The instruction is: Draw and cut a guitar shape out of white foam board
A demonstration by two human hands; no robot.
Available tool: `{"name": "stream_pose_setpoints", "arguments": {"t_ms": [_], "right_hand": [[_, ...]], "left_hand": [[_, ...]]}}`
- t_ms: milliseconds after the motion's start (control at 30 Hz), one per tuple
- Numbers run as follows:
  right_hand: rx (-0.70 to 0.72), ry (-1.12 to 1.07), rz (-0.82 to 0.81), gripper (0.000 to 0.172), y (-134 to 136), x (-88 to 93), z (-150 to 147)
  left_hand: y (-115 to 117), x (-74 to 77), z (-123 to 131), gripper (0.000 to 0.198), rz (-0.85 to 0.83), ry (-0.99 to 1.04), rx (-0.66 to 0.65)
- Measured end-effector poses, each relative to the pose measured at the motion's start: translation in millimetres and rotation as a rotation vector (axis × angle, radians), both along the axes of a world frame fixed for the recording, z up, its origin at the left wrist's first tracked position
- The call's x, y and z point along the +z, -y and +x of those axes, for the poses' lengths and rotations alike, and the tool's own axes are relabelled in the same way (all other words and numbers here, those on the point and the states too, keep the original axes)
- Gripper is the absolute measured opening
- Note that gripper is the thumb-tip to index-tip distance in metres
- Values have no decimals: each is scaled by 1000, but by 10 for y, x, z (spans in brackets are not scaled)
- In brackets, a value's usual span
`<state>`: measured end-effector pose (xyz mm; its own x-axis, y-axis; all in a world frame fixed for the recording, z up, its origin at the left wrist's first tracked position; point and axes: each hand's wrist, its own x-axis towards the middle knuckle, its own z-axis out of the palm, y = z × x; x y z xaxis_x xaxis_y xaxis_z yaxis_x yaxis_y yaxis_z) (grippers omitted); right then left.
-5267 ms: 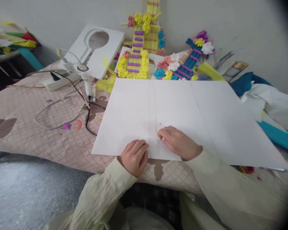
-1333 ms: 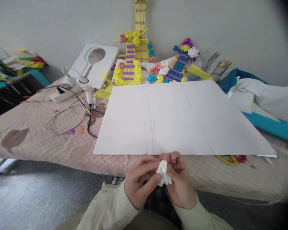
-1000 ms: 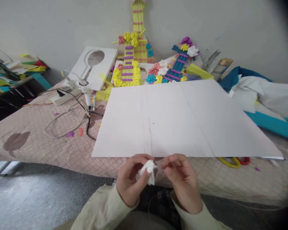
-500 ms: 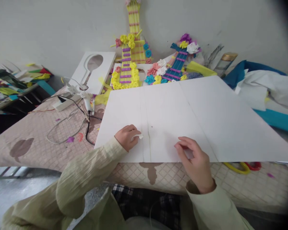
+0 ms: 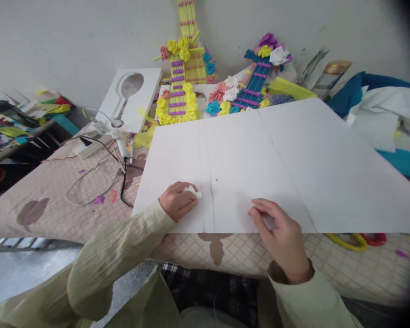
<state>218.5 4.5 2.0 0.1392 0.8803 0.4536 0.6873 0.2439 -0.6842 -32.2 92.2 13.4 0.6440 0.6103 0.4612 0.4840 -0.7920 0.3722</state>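
Note:
A large white foam board lies flat before me, marked with several thin lines running from front to back. On its left part, my left hand is closed on a small crumpled white tissue, pressed against the board beside one of the lines. The fingers partly cover the tissue. My right hand is over the board's front edge, right of the lines; its fingers are loosely curved, thumb and index tips slightly apart, with nothing visible between them.
Behind the board stand paper-flower guitars, one yellow and one blue. At left are a cut-out white board, a white glue gun and a power strip with cables. Yellow scissor handles show under the front edge. Cloth piles at right.
My left hand has slid slightly left and down, turning flatter over the tissue. My right hand has barely moved. The view has shifted a little.

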Motion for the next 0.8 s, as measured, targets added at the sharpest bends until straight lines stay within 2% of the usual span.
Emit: {"name": "stream_pose_setpoints", "arguments": {"t_ms": [133, 200, 367, 500, 633, 800], "right_hand": [[29, 21, 12, 14, 1, 2, 9], [45, 30, 11, 12, -1, -1, 14], [58, 27, -9, 11, -1, -3, 23], [78, 23, 1, 11, 6, 5, 33], [84, 35, 19, 10, 9, 9, 43], [97, 28, 4, 9, -5, 19, 37]], "left_hand": [[13, 6, 79, 6, 27, 5, 50], [6, 26, 107, 13, 27, -16, 73], [-77, 24, 112, 15, 137, -52, -52], [-140, 11, 119, 16, 199, -74, -45], [-194, 36, 188, 19, 203, -126, -95], [-275, 37, 289, 21, 236, -59, -137]]}}
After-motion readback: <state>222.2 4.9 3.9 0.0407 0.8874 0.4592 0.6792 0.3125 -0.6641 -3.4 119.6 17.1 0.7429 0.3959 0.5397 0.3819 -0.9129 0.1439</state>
